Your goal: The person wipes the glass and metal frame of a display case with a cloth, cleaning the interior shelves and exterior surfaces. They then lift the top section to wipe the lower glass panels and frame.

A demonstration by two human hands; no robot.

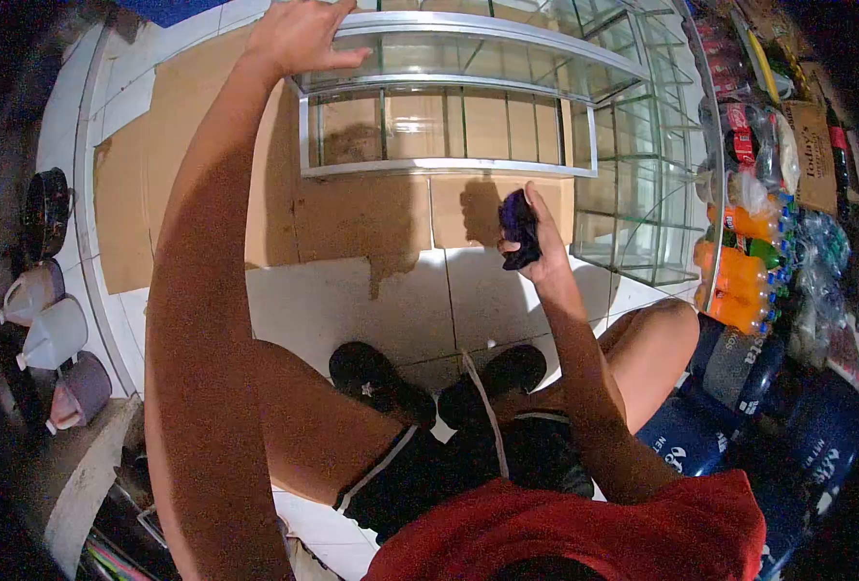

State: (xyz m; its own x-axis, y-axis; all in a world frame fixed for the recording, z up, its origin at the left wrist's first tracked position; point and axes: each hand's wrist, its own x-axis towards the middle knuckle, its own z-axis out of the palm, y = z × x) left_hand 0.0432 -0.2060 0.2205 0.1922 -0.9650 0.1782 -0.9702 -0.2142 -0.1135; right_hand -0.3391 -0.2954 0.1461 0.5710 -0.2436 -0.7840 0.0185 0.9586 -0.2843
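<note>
A glass display case (487,58) with silver metal edging stands in front of me. My left hand (299,37) is at its upper left corner, with the metal rail between the fingers and the outstretched thumb. In my right hand (545,247) is a bunched dark purple cloth (519,229), held below the case's lower frame and apart from it. The fingers behind the cloth are partly hidden. Flattened brown cardboard (352,218) lies on the white tiled floor (420,300) under and beside the case, with a damp-looking dark patch at its edge.
Orange drink bottles (739,276) and other bottles crowd the right side, near large blue containers (686,436). Glass shelving (632,194) stands just left of them. Plastic jugs (57,329) and a black round pan (47,213) line the left. My feet in black shoes (376,378) are close below.
</note>
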